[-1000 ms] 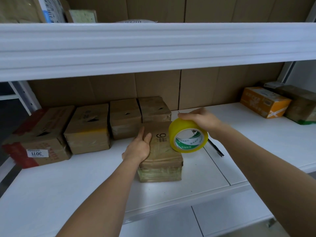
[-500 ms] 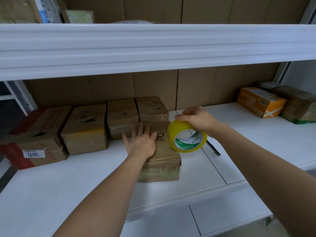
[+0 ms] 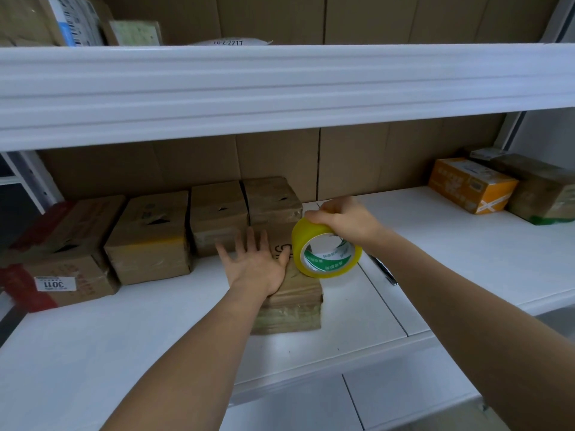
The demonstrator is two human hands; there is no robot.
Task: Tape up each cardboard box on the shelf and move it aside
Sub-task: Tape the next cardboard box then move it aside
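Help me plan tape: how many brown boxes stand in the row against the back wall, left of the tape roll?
4: red-taped box far left, then second, third, fourth beside the tape roll.

box (image 3: 292, 303) before row of boxes (image 3: 186, 225)

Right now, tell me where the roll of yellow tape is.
The yellow tape roll is centre frame, gripped by the right hand above the small box that the left hand presses flat.

2 bare forearms, no sleeves in view; left hand (image 3: 253, 266) and right hand (image 3: 343, 218) bare, no gloves, rings, watch.
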